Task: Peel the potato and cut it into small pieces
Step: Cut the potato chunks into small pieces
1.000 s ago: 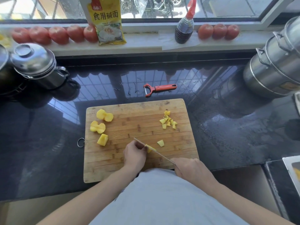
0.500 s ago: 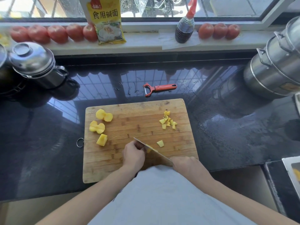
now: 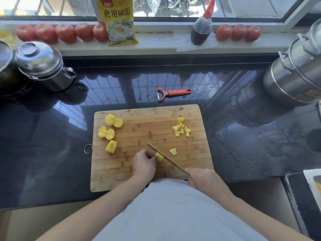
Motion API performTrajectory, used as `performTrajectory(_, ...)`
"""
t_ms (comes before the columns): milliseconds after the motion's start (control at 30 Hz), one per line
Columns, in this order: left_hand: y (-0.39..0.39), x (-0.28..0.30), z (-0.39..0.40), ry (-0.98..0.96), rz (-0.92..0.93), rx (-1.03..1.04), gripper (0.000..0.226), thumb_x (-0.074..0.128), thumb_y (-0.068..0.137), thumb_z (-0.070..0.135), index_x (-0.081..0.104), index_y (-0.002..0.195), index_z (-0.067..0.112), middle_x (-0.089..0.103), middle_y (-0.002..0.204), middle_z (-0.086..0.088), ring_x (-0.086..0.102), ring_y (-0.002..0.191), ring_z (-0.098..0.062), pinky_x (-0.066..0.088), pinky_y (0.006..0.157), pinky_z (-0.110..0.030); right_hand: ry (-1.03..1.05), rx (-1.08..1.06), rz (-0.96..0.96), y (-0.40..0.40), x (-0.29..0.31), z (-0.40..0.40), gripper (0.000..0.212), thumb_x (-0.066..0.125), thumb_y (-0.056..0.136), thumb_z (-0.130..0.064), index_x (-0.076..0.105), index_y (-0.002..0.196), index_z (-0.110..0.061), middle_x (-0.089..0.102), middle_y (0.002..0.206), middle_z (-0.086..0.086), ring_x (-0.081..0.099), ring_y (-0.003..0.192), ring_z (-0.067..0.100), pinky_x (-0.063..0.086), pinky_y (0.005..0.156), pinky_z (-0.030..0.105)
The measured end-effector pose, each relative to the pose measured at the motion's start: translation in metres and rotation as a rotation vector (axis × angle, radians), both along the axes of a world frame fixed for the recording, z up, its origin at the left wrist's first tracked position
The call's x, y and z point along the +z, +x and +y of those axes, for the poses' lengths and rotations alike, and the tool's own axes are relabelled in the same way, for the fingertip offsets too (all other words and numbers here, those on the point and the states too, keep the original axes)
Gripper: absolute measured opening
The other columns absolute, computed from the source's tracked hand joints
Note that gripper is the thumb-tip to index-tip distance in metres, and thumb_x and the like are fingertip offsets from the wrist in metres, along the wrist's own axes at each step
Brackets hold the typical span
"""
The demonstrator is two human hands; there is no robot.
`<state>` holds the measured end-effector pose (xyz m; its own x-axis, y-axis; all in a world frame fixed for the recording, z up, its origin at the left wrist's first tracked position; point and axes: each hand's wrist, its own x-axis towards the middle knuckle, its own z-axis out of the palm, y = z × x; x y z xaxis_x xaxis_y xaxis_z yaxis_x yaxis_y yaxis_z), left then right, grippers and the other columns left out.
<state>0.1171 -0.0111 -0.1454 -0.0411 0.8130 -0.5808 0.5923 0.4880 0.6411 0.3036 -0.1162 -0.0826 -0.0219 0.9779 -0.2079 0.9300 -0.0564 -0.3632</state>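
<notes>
Wooden and pale, the board (image 3: 151, 178) lies on a glossy black counter (image 3: 52, 153), its near edge hidden behind the person's grey shirt. The left hand (image 3: 144, 164) rests on the board with its fingers curled down, the tips pinching a small yellow potato piece (image 3: 159, 157). The right hand (image 3: 204, 178) is closed around the handle of a knife (image 3: 166, 158), which is itself hidden in the fist; the thin blade runs up and to the left across the board, and its edge sits against the right side of the held piece. Just right of the blade lies one loose cut bit (image 3: 173, 151).

Three larger peeled chunks sit at the board's left side: one near the far corner (image 3: 114, 120), one below it (image 3: 106, 133), and a wedge (image 3: 111, 146) nearest the left hand. A small pile of diced bits (image 3: 181, 129) lies toward the far right of the board, well apart from the chunks.

Beyond the board's far edge, a red peeler (image 3: 173, 93) lies on the counter, head to the left. A lidded steel pot (image 3: 43, 65) stands at the far left, and a large steel steamer (image 3: 298, 73) at the right. On the sill behind, tomatoes (image 3: 66, 33) line up on both sides of a yellow packet (image 3: 118, 21) and a dark bottle (image 3: 201, 30) with a red cap.
</notes>
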Motion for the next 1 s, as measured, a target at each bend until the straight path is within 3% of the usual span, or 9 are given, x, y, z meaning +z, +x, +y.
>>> performTrajectory(100, 0.000, -0.002, -0.001, -0.005, -0.001, 0.010, 0.016, 0.078, 0.083, 0.015, 0.068, 0.071, 0.017, 0.075, 0.074, -0.001, 0.071, 0.087, -0.030, 0.056, 0.079, -0.041, 0.047, 0.074, -0.069, 0.000, -0.003, 0.000, 0.024, 0.063, 0.052, -0.009, 0.042, 0.056, -0.020, 0.033, 0.043, -0.001, 0.016, 0.046, 0.018, 0.021, 0.029, 0.023)
performTrajectory(200, -0.001, -0.002, -0.001, 0.010, -0.023, -0.003, 0.011, 0.078, 0.082, 0.012, 0.071, 0.074, 0.014, 0.076, 0.075, -0.001, 0.072, 0.085, -0.031, 0.057, 0.078, -0.043, 0.117, 0.109, -0.077, 0.002, -0.012, -0.003, 0.013, 0.058, 0.059, -0.008, 0.051, 0.056, -0.018, 0.035, 0.042, -0.003, 0.016, 0.045, 0.019, 0.026, 0.026, 0.022)
performTrajectory(333, 0.000, 0.003, 0.000, 0.009, -0.046, 0.002, 0.008, 0.077, 0.082, 0.007, 0.074, 0.076, 0.012, 0.077, 0.078, -0.003, 0.071, 0.086, -0.031, 0.054, 0.075, -0.038, 0.131, 0.096, -0.122, 0.006, -0.017, -0.004, 0.017, 0.042, 0.070, -0.012, 0.055, 0.059, -0.017, 0.043, 0.043, -0.003, 0.022, 0.034, 0.024, 0.030, 0.022, 0.026)
performTrajectory(400, 0.000, 0.005, 0.000, 0.002, -0.043, 0.010, 0.007, 0.074, 0.082, 0.008, 0.076, 0.078, 0.012, 0.077, 0.081, -0.004, 0.070, 0.087, -0.031, 0.050, 0.071, -0.035, 0.102, 0.140, -0.170, 0.006, -0.016, -0.006, 0.011, 0.060, 0.065, -0.007, 0.056, 0.062, -0.017, 0.045, 0.045, -0.003, 0.036, 0.027, 0.027, 0.031, 0.022, 0.027)
performTrajectory(467, 0.000, 0.006, 0.000, -0.007, -0.041, 0.014, 0.007, 0.072, 0.082, 0.009, 0.077, 0.079, 0.012, 0.077, 0.083, -0.006, 0.068, 0.087, -0.032, 0.046, 0.069, -0.032, 0.005, 0.160, -0.170, 0.005, -0.014, -0.008, 0.028, 0.079, 0.052, -0.004, 0.057, 0.064, -0.018, 0.046, 0.046, -0.003, 0.041, 0.027, 0.028, 0.032, 0.024, 0.027)
performTrajectory(600, 0.003, 0.008, 0.002, -0.041, -0.050, 0.035, 0.011, 0.071, 0.082, 0.009, 0.074, 0.072, 0.013, 0.075, 0.078, -0.006, 0.065, 0.081, -0.030, 0.046, 0.066, -0.032, -0.103, 0.113, -0.201, 0.006, -0.011, -0.004, 0.037, 0.087, 0.042, -0.005, 0.059, 0.062, -0.019, 0.047, 0.045, -0.002, 0.041, 0.026, 0.027, 0.027, 0.027, 0.023)
performTrajectory(700, 0.004, 0.009, 0.004, -0.075, -0.039, 0.048, 0.010, 0.069, 0.082, 0.007, 0.076, 0.077, 0.010, 0.075, 0.081, -0.008, 0.068, 0.085, -0.033, 0.046, 0.067, -0.032, -0.182, 0.153, -0.283, -0.002, -0.009, 0.005, 0.011, 0.067, 0.081, -0.015, 0.059, 0.088, -0.018, 0.067, 0.078, 0.000, 0.066, 0.064, 0.032, 0.037, 0.050, 0.033)
performTrajectory(767, 0.005, 0.010, 0.005, -0.089, -0.005, 0.049, 0.011, 0.067, 0.082, 0.004, 0.077, 0.084, 0.008, 0.075, 0.086, -0.011, 0.067, 0.090, -0.035, 0.045, 0.070, -0.031, -0.298, 0.145, -0.252, -0.009, -0.014, 0.013, 0.011, 0.044, 0.099, -0.020, 0.053, 0.106, -0.018, 0.069, 0.105, 0.003, 0.066, 0.093, 0.037, 0.036, 0.064, 0.037)
performTrajectory(1000, 0.002, 0.006, 0.004, -0.052, 0.024, -0.017, 0.008, 0.071, 0.086, 0.011, 0.073, 0.079, 0.013, 0.075, 0.085, -0.007, 0.067, 0.093, -0.032, 0.041, 0.072, -0.030, -0.288, 0.028, -0.114, -0.022, -0.015, 0.036, 0.024, 0.037, 0.103, -0.026, 0.058, 0.108, -0.017, 0.071, 0.106, 0.007, 0.065, 0.094, 0.040, 0.045, 0.070, 0.040)
